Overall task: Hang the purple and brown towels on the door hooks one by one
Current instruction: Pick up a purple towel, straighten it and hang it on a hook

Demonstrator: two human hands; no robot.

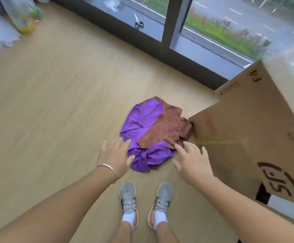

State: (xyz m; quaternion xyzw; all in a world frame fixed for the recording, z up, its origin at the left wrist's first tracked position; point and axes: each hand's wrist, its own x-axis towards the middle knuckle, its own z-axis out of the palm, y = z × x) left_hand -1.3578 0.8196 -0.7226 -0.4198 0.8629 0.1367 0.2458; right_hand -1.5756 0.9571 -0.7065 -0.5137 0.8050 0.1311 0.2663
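Arms and hands: both bare forearms reach down; the left hand [115,156] and right hand [192,162] hover with fingers spread, holding nothing, at the near edge of the towels.
Towels: crumpled purple cloth towel [142,123] on the floor, rumpled brown cloth towel [165,129] lying over it.
Box: large brown cardboard box [248,130] touching the brown towel's right side.
Floor: pale wood-look floor [55,95].
Window sill: black-handled scissors [138,21].

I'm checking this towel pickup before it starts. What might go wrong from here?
1. The brown towel lies on top of the purple towel in one crumpled heap, so a grab may lift both instead of one.
2. The right hand reaches in beside the cardboard box, and the brown towel's far edge touches the box; the towel could catch there or the hand could bump it.
3. The left hand is open at the purple edge, holding nothing yet.
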